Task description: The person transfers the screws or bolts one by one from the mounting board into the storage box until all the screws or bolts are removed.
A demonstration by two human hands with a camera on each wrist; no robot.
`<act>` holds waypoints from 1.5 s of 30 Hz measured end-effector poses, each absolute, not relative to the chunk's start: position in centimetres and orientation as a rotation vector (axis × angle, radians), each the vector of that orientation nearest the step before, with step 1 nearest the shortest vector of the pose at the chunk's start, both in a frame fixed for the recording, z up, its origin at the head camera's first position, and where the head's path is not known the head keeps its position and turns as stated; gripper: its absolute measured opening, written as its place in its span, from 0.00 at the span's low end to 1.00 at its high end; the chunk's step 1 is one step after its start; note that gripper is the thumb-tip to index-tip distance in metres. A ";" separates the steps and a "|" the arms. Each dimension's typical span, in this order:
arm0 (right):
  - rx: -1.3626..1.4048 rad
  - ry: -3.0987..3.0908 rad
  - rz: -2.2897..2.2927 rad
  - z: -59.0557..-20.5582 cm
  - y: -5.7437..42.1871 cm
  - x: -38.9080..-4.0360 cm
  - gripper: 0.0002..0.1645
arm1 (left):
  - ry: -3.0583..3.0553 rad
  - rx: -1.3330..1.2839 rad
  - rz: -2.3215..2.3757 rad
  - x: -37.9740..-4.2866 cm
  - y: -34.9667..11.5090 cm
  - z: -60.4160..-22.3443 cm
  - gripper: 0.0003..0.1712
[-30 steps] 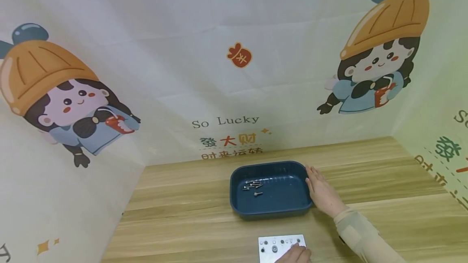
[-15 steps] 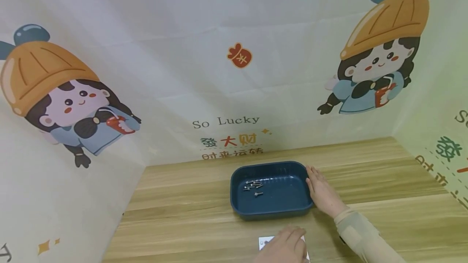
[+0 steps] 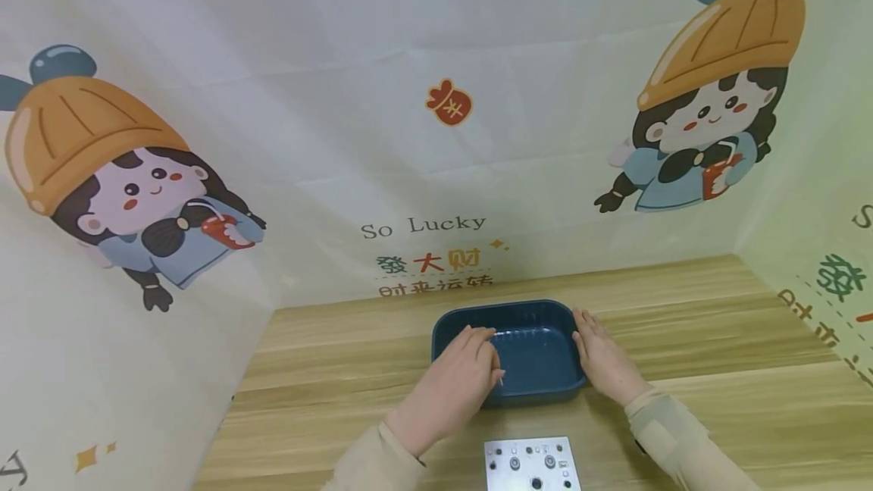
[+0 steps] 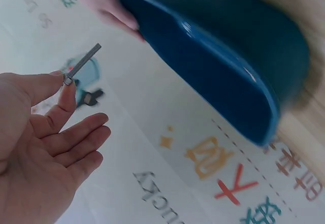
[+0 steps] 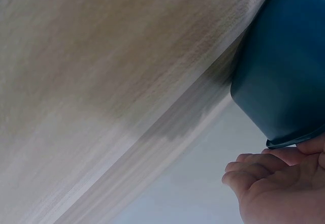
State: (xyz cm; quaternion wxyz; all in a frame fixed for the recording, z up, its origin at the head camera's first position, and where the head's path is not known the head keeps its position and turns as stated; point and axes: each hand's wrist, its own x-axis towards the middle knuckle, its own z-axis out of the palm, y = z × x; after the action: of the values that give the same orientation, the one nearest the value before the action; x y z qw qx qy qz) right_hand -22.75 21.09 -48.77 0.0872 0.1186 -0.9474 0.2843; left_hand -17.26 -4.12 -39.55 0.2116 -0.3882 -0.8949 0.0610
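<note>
My left hand (image 3: pixel 453 385) reaches over the left part of a dark blue plastic bin (image 3: pixel 532 398). Between its thumb and index finger it pinches a silver bolt (image 4: pixel 84 63), whose threaded shank points up and away from the palm in the left wrist view; the other fingers are loosely spread. My right hand (image 3: pixel 607 358) rests with extended fingers against the right side of the bin, its fingertips at the rim in the right wrist view. The loose bolts seen earlier in the bin are hidden behind my left hand.
A silver metal plate (image 3: pixel 532 455) with several holes and two round bolt heads lies in front of the bin, cut off by the lower frame edge. Wood-grain tabletop (image 3: pixel 320 392) surrounds both. A printed cloth (image 3: pixel 327 135) hangs behind and at both sides.
My left hand has gone from the metal plate forward and left to the bin, uncovering the plate and a second bolt head on it. The right hand and bin have stayed put.
</note>
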 end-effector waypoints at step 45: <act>0.344 -2.837 0.827 -48.7 21.2 -22.8 0.28 | -2.690 -0.995 0.092 -26.5 -4.9 -44.1 0.07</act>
State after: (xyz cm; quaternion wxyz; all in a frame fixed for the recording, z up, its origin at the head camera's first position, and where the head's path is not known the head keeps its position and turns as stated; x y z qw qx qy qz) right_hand -22.84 21.18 -48.66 0.0832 0.1153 -0.9503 0.2769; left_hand -26.49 -4.94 -44.13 0.1357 -0.3434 -0.9288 0.0318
